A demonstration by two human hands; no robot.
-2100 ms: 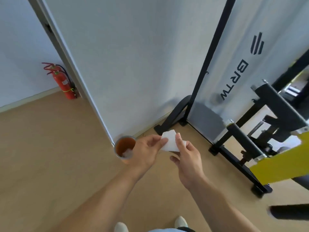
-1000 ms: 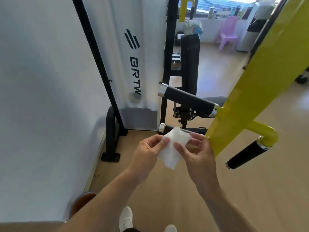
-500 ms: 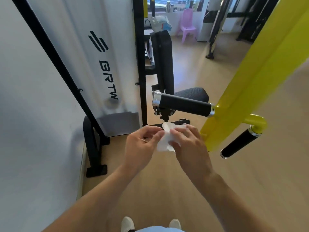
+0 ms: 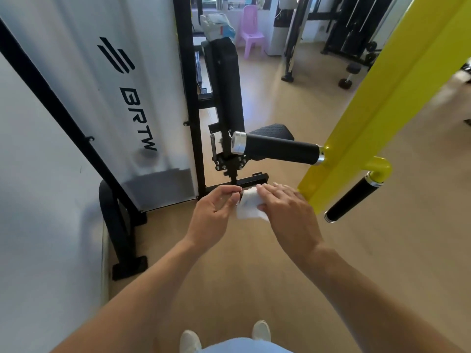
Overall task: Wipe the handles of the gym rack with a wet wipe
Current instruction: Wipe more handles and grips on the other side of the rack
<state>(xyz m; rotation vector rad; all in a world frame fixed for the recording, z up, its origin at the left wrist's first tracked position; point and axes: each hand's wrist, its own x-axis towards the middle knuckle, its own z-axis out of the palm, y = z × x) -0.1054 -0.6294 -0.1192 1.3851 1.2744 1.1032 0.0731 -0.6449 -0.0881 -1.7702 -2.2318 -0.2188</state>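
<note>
Both hands are meeting in front of the person's body, above the wooden floor (image 4: 244, 263), with a white wet wipe (image 4: 248, 207) bunched between them. The left hand (image 4: 212, 215) is pinching the wipe's left edge, its fingers (image 4: 233, 193) curling narrowly onto the cloth. The right hand (image 4: 285, 208) is lying over the wipe's right side, palm down, with its fingers (image 4: 270, 191) stretching across the top and the thumb tucking under; most of the wipe is hiding beneath it.

The wipe is sitting below and in front of the upper handle (image 4: 279, 147), a black foam grip with a silver end cap that is sticking out leftward from the yellow arm (image 4: 377, 105) of the gym machine. Wipe and grip are apart, not touching. A second black handle (image 4: 350, 200) is angling down and to the left from a yellow elbow on the same arm, to the right of the right hand.

Behind the upper handle, a black padded backrest (image 4: 225, 82) and seat (image 4: 274, 131) are standing on a black frame. To the left, a white shroud (image 4: 122, 93) lettered BRTW is covering the machine's stack. A pink plastic chair (image 4: 249, 29) is standing far back in the room. The person's white shoes (image 4: 261, 331) are showing at the bottom edge.
</note>
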